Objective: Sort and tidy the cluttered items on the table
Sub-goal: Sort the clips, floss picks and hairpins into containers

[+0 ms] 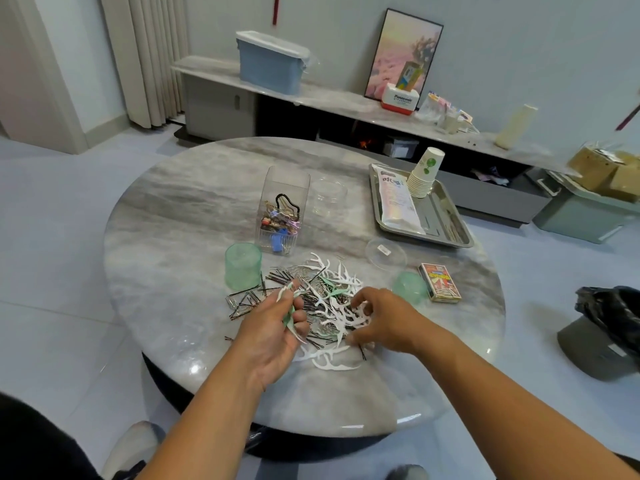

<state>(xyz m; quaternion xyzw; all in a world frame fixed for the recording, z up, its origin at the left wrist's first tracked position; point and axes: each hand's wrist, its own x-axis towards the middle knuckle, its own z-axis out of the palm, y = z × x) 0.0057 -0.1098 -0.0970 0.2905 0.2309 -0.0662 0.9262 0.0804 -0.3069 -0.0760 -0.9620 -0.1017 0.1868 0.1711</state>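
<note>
- The person's left hand is curled round a small bunch of floss picks, white and green, held just above the heap near the front edge of the round marble table.
- Their right hand is down in the right side of the heap, fingers bent and pinching a white pick; the grip looks narrow, fingertip work.
- The heap mixes white and green picks with black hairpins and some metal clips, all tangled together at the front middle of the table.
- I'd judge the picks very light, fairly stiff plastic, and best taken by the handle end, since the forked heads snag each other. The hairpins look thin and slippery on polished stone; sliding one to lift it seems easier than pinching it flat.
- A green cup stands just left of the heap, and a second green cup sits just right of it, beside a pack of cards.
- A clear box already holding clips and hair ties stands behind the heap, with a clear round tub next to it and a clear lid lying flat.
- The metal tray with paper cups fills the back right edge.
- The left and back of the table offer the most room; picks at the front lie near the edge and could be swept off.
</note>
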